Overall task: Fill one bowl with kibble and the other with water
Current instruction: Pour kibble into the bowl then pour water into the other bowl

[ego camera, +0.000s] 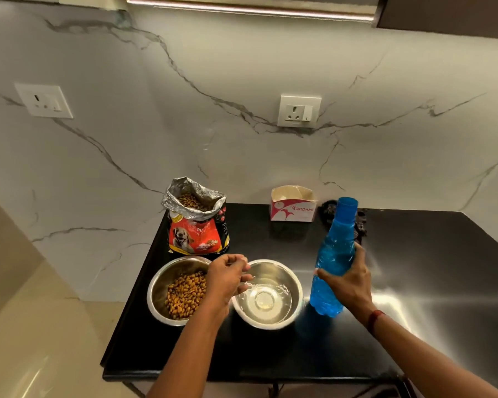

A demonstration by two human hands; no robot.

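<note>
the blue bottle [335, 254] is gripped around its middle by the right hand [347, 285], thumb on the near side and fingers wrapped behind; it is held almost upright, leaning slightly away from the person, and its base is seen just at the black worktop [270, 354] (whether it rests there cannot be told). a red band [375, 320] is worn on that wrist.

the left hand [227, 278] is curled, fingertips bent onto the near-left rim of the water bowl [288, 271], which appears to be pinched there. clear water is seen in this steel bowl, which lies between the two hands, just left of the bottle.

directly under the left wrist the kibble bowl [156, 282] is found, touching or almost touching the water bowl, with brown kibble [186, 294] heaped in it. beyond the left hand the kibble bag [197, 228] is stood upright and open, more kibble showing inside.

further back, between the hands, an open cardboard box [293, 208] is set against the marble wall, where a socket [299, 111] is mounted.
</note>
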